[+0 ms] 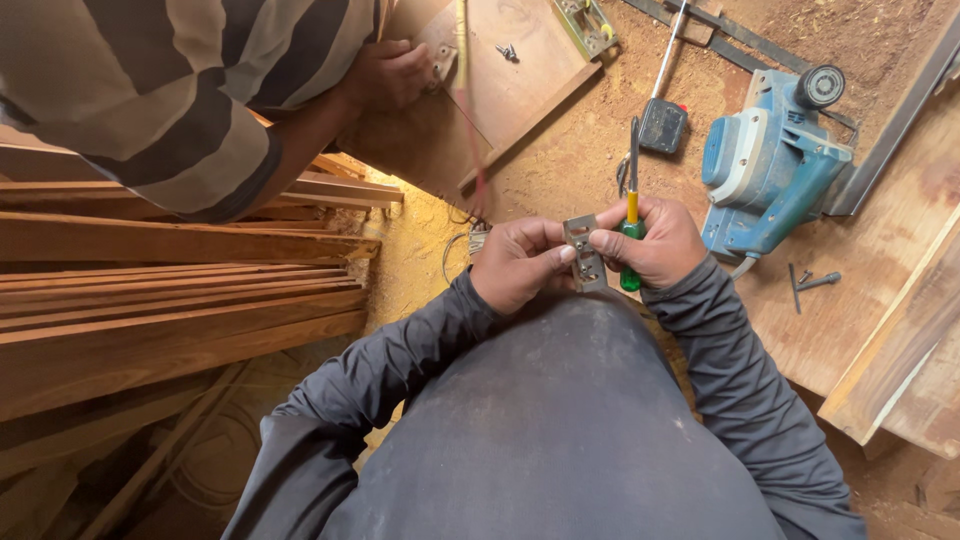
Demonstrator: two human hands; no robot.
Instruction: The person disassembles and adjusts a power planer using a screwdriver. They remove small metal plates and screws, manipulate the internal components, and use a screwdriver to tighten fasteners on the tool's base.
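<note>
Sawdust-covered ground (580,160) fills the upper middle of the frame, with wooden planks (170,300) stacked along the left edge and broad boards (900,250) laid at the right.

At the centre of the frame a small grey metal hinge plate (583,252) is held upright between both hands, just above the lap. The left hand (520,262) is closed on the plate's left edge, its thumb and fingers (553,252) pinched against the metal. The right hand (655,240) is curled around a screwdriver (631,215) with a yellow and green handle, whose dark shaft is pointed up the frame; the same hand's fingertips are pressed on the plate's right edge.

A blue electric planer (765,165) is seen at the upper right, lying on the ground near the right hand. A black tape measure (661,125) lies just left of it. Two loose screws (815,283) are seen on the board below the planer.

In the upper left, another person in a striped shirt (160,90) is bent over a wooden panel (500,80), with that person's hand (390,72) laid on the panel's edge. Small screws (509,51) rest on the panel, and a metal fitting (585,25) is seen at its top corner.
</note>
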